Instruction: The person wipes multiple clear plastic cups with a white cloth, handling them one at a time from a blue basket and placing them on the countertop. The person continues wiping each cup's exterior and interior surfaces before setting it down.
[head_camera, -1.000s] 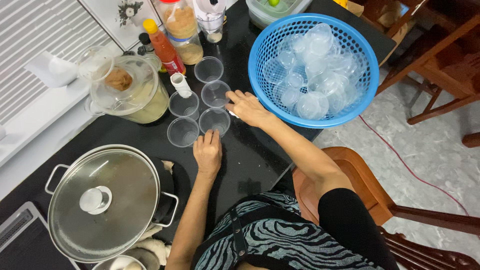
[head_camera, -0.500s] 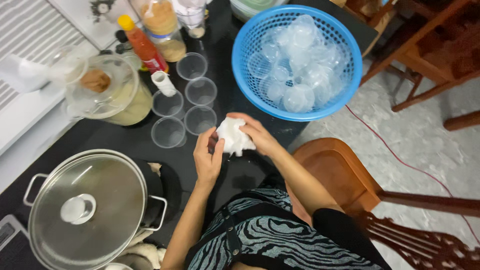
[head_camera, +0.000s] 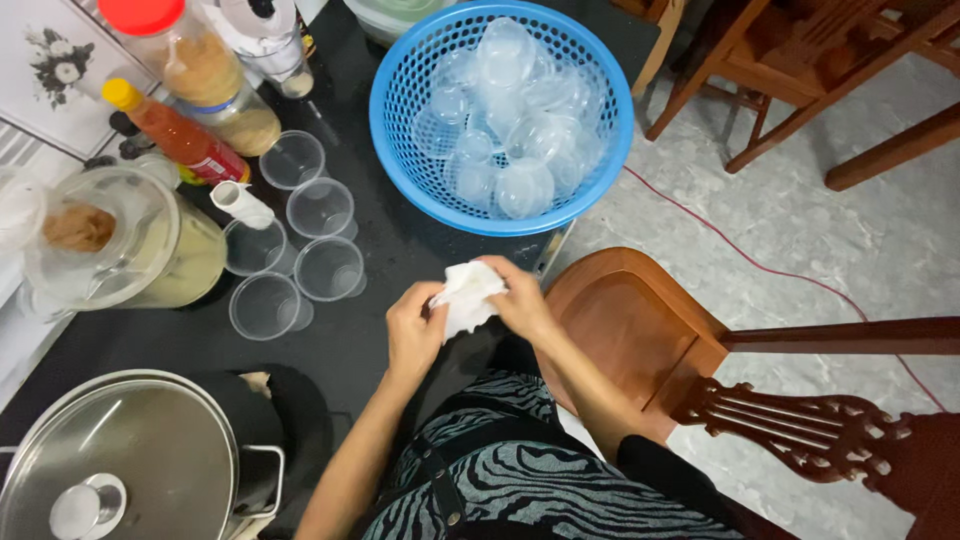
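Fingers (head_camera: 432, 312) of both hands pinch a crumpled white tissue (head_camera: 468, 296) — the left hand (head_camera: 415, 335) from one side, the right hand (head_camera: 520, 300) from the other — held just off the black tabletop (head_camera: 345, 345) edge, below the blue basket (head_camera: 395, 150). Five clear plastic cups (head_camera: 328, 268) stand left of the basket. It looks like a wiping step — steady grip needed.

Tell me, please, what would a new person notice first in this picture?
Probably the blue basket of clear lids at the top, on the black counter. At centre, left hand and right hand hold a white cloth. Five clear cups stand to its left.
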